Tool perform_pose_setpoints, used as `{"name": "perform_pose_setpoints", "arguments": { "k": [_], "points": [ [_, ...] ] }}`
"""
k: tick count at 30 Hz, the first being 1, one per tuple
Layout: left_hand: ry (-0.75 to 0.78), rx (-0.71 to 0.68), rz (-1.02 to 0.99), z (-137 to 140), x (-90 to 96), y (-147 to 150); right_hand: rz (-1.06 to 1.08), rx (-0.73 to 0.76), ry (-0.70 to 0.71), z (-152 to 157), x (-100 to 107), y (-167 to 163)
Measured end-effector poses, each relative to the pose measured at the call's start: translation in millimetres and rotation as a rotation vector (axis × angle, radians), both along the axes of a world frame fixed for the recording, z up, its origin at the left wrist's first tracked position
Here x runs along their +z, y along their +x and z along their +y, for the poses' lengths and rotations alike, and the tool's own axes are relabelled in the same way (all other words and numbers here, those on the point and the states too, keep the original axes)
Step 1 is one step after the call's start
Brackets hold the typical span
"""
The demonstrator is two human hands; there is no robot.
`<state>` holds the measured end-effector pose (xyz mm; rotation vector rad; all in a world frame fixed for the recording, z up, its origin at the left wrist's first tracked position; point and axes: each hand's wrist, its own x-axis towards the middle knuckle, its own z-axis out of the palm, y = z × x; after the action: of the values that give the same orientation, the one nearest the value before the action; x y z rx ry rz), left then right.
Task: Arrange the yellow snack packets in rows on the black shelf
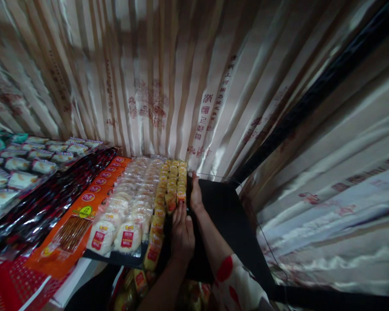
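Rows of yellow-wrapped snack packets (171, 177) stand on a black tabletop (218, 198). My left hand (182, 233) lies with its fingertips against the front of the right-hand rows, fingers stretched out. My right hand (196, 192) is held on edge along the right side of the packets, its fingers extended towards the curtain; whether it touches them I cannot tell. To the left of the yellow packets lie clear-wrapped round white rice crackers (128, 235) in long rows. The thumb of my left hand shows, and nothing is visible in either palm.
Orange snack bags (74, 224), dark shiny packets (55, 203) and white packets (16, 164) spread leftward. A red plastic basket (16, 280) is at the lower left. More yellow packets (139, 278) sit below the table edge. A printed curtain (168, 77) and a black pole (294, 108) border the table.
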<state>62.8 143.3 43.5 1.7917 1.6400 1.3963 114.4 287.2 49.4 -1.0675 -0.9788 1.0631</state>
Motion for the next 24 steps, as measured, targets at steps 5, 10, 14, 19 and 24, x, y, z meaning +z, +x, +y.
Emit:
{"name": "perform_pose_setpoints", "arguments": {
  "k": [5,10,14,19,24],
  "points": [
    [0.051,0.023,0.02,0.0,-0.8,-0.9,-0.05,-0.04,-0.04,-50.2,4.6,14.2],
    [0.055,0.04,0.091,-3.3,9.3,1.4,-0.238,-0.018,-0.051,-90.1,2.0,19.8],
    [0.145,0.043,0.149,-32.2,25.4,-5.7,-0.39,0.024,-0.106,-91.1,3.7,18.2],
    [0.33,0.107,0.277,-99.3,31.0,-40.4,-0.554,0.067,-0.132,-82.3,4.3,8.8],
    [0.226,0.342,0.361,-118.8,21.6,-71.4,-0.715,-0.075,-0.102,-86.4,0.7,-0.3]
  ]
}}
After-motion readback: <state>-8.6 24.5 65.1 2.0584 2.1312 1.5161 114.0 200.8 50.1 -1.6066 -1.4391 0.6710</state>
